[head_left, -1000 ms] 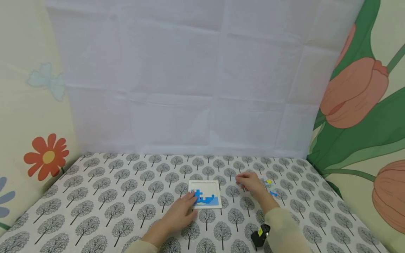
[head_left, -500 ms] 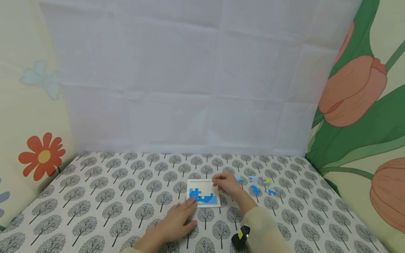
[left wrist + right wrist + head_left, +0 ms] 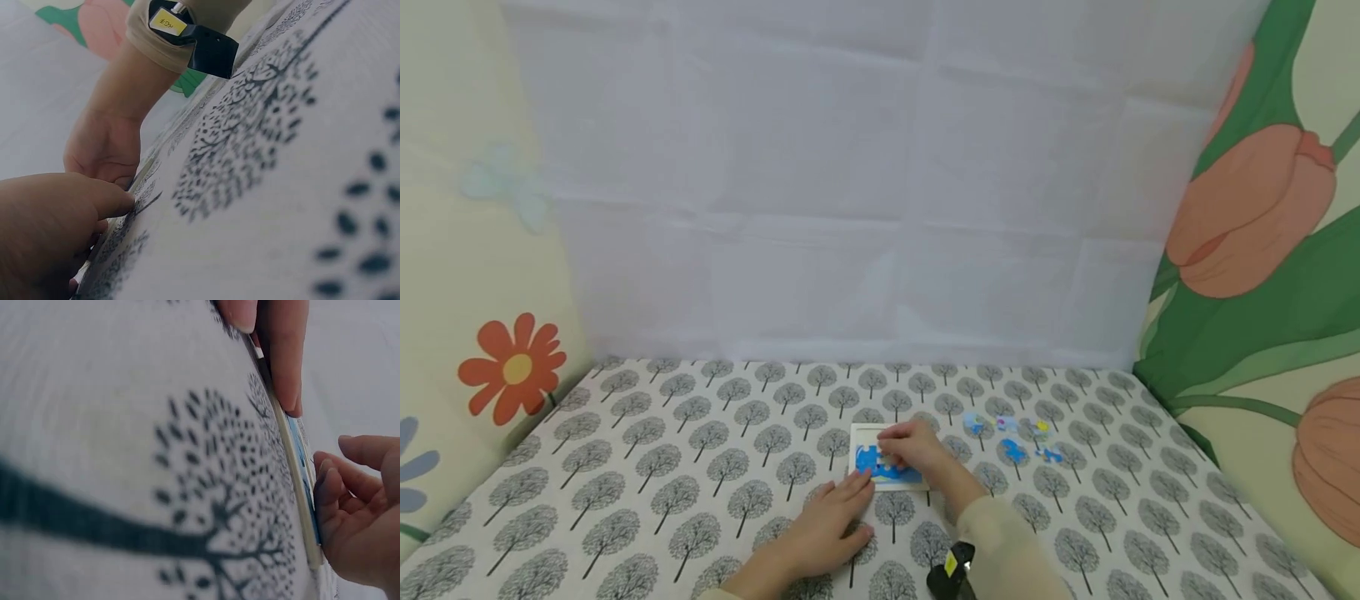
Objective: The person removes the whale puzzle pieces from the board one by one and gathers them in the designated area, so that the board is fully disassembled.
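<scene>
A white-rimmed puzzle board (image 3: 853, 442) with joined blue pieces (image 3: 867, 458) lies on the patterned cloth. My left hand (image 3: 823, 529) has its fingers extended, their tips at the board's lower left edge; the left wrist view shows this hand (image 3: 50, 219) close up. Over the middle of the board is my right hand (image 3: 921, 458), fingers bent and tips together on a puzzle piece, mostly hidden by the fingers. In the right wrist view, the right hand (image 3: 369, 512) has its fingertips low against the board (image 3: 297, 469), beside the left hand (image 3: 284, 350).
Loose puzzle pieces lie right of the board: a blue one (image 3: 1013, 451), a smaller blue one (image 3: 1048, 455), a yellow one (image 3: 1042, 426), a pinkish one (image 3: 1006, 424) and a light blue one (image 3: 973, 422). A black wrist device (image 3: 951, 573) sits by the right sleeve.
My right hand has moved left from beside the loose pieces to above the middle of the board, uncovering several pieces. The left hand has shifted slightly down, its fingertips staying by the board's lower left.
</scene>
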A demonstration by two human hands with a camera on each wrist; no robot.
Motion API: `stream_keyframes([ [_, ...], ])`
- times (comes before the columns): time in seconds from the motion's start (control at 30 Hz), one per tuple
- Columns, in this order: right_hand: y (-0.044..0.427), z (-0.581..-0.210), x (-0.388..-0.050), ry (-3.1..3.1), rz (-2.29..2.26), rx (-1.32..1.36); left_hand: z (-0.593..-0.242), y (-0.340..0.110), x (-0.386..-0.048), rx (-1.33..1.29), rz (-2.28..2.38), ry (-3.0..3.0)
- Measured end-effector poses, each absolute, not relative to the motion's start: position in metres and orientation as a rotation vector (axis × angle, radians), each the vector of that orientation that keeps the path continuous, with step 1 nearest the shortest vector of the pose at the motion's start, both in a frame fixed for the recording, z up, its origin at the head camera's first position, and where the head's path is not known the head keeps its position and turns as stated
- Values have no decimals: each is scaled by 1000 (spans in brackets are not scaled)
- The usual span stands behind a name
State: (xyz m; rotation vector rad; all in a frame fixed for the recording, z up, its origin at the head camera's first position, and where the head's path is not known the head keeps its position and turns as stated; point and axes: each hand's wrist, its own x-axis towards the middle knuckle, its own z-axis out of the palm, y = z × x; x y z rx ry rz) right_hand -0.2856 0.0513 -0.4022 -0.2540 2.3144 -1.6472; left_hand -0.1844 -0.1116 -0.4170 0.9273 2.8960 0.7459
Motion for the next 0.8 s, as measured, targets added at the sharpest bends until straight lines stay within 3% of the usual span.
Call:
stream_keyframes([
  [0.8,50,-410,-282,2546,-1409,-484,-417,-111,-186,934,733,2881],
])
